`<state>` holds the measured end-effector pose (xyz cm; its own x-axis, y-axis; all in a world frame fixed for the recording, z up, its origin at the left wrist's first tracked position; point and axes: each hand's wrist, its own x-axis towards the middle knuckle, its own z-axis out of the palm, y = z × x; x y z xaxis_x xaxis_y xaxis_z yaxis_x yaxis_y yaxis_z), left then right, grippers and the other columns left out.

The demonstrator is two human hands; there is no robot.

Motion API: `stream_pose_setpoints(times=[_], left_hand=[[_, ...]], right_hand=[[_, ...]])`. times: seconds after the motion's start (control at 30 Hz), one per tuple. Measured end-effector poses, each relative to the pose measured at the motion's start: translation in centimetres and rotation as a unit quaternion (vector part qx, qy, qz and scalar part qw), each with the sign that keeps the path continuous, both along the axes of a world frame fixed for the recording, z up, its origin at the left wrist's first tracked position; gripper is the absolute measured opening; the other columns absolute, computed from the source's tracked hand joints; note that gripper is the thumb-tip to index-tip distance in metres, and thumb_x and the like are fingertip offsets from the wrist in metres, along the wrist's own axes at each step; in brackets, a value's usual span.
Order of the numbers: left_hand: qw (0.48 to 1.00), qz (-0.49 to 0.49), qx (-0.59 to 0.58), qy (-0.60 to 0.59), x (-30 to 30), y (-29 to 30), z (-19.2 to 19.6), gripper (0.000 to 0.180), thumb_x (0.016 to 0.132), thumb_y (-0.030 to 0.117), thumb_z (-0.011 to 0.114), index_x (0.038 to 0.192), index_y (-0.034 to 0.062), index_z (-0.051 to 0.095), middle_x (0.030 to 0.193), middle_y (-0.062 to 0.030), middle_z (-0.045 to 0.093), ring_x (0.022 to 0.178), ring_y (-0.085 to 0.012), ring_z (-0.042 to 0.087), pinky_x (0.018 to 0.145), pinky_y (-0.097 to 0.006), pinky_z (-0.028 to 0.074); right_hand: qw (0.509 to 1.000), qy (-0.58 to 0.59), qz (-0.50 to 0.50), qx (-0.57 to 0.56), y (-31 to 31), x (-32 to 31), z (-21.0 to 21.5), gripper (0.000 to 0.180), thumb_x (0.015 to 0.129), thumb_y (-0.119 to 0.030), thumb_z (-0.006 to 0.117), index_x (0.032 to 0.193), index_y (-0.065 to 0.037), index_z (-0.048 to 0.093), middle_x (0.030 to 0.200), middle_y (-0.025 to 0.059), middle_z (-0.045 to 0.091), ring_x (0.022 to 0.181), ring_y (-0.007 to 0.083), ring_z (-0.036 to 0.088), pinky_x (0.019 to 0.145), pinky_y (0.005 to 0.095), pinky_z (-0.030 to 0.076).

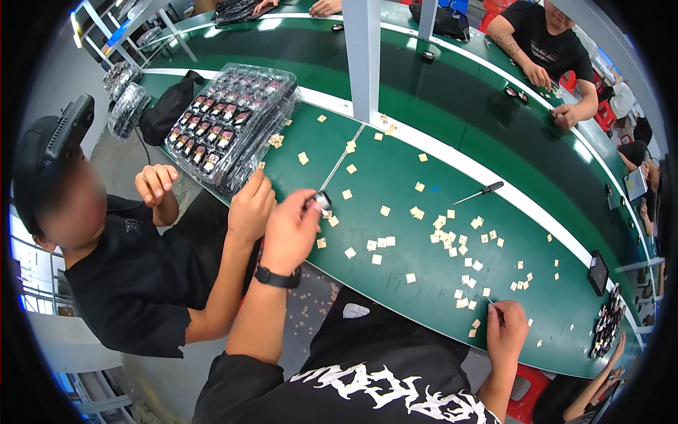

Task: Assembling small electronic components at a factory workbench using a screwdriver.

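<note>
My left hand (291, 233), with a dark band at the wrist, is raised over the near edge of the green table (367, 268). Its fingers are closed on a small black and silver part (321, 202). Farther right, my right hand (507, 331) rests near the table's edge. A thin, pointed tool (491, 302) sticks out from its pinched fingers; its exact kind is too small to tell. Many small cream-coloured squares (452, 237) lie scattered between and beyond my hands, some overlapping.
Left of me, a co-worker's hand (251, 206) is close to my left hand. Clear plastic trays of small parts (212, 127) are stacked beyond. A screwdriver (487, 189) lies near the white rail; a dark box (599, 273) and a black pile (607, 321) sit at right. A grey post (364, 63) rises ahead.
</note>
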<state>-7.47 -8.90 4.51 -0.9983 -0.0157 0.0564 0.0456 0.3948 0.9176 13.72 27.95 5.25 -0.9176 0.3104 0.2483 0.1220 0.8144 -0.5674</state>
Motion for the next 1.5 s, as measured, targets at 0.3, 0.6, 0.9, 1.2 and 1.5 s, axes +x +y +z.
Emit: stream_pose_setpoints(times=[0.3,0.6,0.9,1.2,1.5], left_hand=[[0.913,0.109,-0.349,0.18,-7.5,-2.4,-3.4,0.017,0.091,0.008,0.059,0.104,-0.0009,0.066,0.102,-0.0235,0.067,0.096,-0.0433,0.063,0.085,-0.048,0.05],[0.887,0.081,-0.385,0.243,-2.4,2.8,0.8,0.039,0.103,0.018,0.054,0.132,-0.0083,0.052,0.127,-0.0269,0.056,0.118,-0.0436,0.053,0.101,-0.045,0.044],[0.891,-0.217,-0.22,0.332,9.7,12.2,-2.4,0.009,0.084,0.002,0.063,0.091,-0.0029,0.066,0.089,-0.0154,0.063,0.075,-0.0346,0.058,0.068,-0.042,0.046],[0.871,-0.185,-0.232,0.392,9.7,12.7,-1.1,0.006,0.083,0.007,0.066,0.086,0.0021,0.068,0.084,-0.0137,0.064,0.069,-0.0351,0.059,0.062,-0.044,0.048],[0.862,-0.169,-0.252,0.406,10.3,12.3,-1.2,0.006,0.085,0.01,0.067,0.086,0.004,0.069,0.087,-0.0153,0.065,0.071,-0.0364,0.059,0.063,-0.045,0.049]], right_hand=[[0.995,0.065,-0.022,0.07,0.9,-0.5,-1.6,0.014,0.079,-0.005,0.078,0.085,-0.007,0.065,0.079,0.0084,0.062,0.065,0.0285,0.061,0.057,0.0386,0.049],[0.968,0.078,-0.202,0.126,7.7,3.7,0.3,0.021,0.081,-0.012,0.079,0.097,-0.005,0.068,0.087,0.0116,0.066,0.065,0.029,0.065,0.058,0.0372,0.052],[0.791,-0.066,-0.561,0.236,33.8,13.3,-1.9,0.029,0.09,-0.022,0.067,0.112,-0.003,0.063,0.119,0.0224,0.058,0.097,0.0421,0.066,0.08,0.0503,0.056],[0.774,-0.032,-0.603,0.19,37.7,14.7,-3.8,0.024,0.093,-0.026,0.066,0.108,-0.007,0.069,0.123,0.0206,0.059,0.104,0.0414,0.064,0.087,0.0486,0.053],[0.772,-0.038,-0.596,0.218,38.8,14.3,-3.5,0.029,0.089,-0.025,0.071,0.111,-0.007,0.067,0.113,0.0192,0.058,0.097,0.0415,0.065,0.081,0.0504,0.054]])
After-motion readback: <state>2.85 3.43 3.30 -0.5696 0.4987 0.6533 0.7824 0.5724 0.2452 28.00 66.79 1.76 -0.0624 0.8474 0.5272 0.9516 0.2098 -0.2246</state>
